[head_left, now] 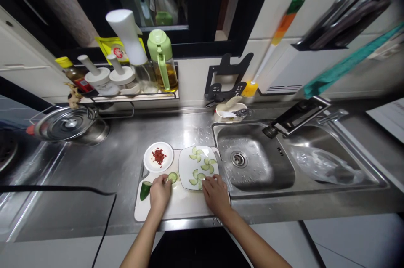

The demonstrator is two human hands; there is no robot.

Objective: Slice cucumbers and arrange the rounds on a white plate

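The round cucumber slice [172,177] lies on the cutting board [186,208], just beyond the fingertips of the left hand [164,179] and at their right. That hand's fingers are bent together at the slice's near edge; whether they pinch it I cannot tell. The right hand [206,181] curls over the near right corner of the white plate [184,167], fingertips at the lowest group of cut cucumber pieces [208,165]; I cannot make out if it grips one. The stub of cucumber [144,191] lies on the board, left of the left hand.

The right hand hides the plate's near right corner, and the left palm is turned out of sight. Blur softens the edges of the pieces.

The slice is pale green with a darker rim. The plate's pieces are thin, curved and similarly rimmed, arranged in three pinwheel-like groups. The stub has dark green skin.
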